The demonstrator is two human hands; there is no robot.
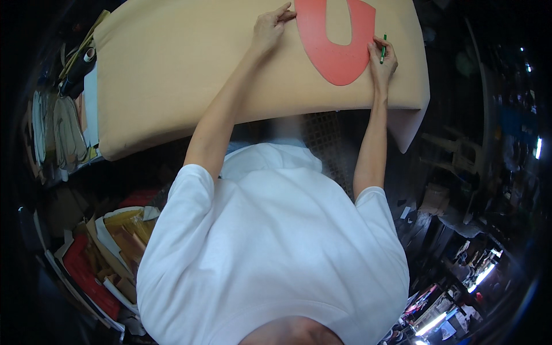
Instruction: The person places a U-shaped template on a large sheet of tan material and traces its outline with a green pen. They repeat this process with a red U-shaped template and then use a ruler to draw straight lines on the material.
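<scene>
A red U-shaped template point(340, 64) lies flat on a large tan sheet point(190, 69) that covers the table and hangs over its near edge. My left hand point(270, 27) is at the template's left edge, its fingertips bent against it. On the opposite side, my right hand point(384, 63) holds a slim green pen point(383, 49) between thumb and fingers, close to the template's right edge. The pen's tip is too small to make out. The template's far end is cut off by the top of the picture.
Rolls point(80, 66) and folded material point(69, 129) stand beside the table's left end. Scraps and sheets point(109, 247) are piled low on the left. A dark grating point(322, 135) shows below the table edge. Plastic chair-like furniture point(454, 152) sits in shadow at right.
</scene>
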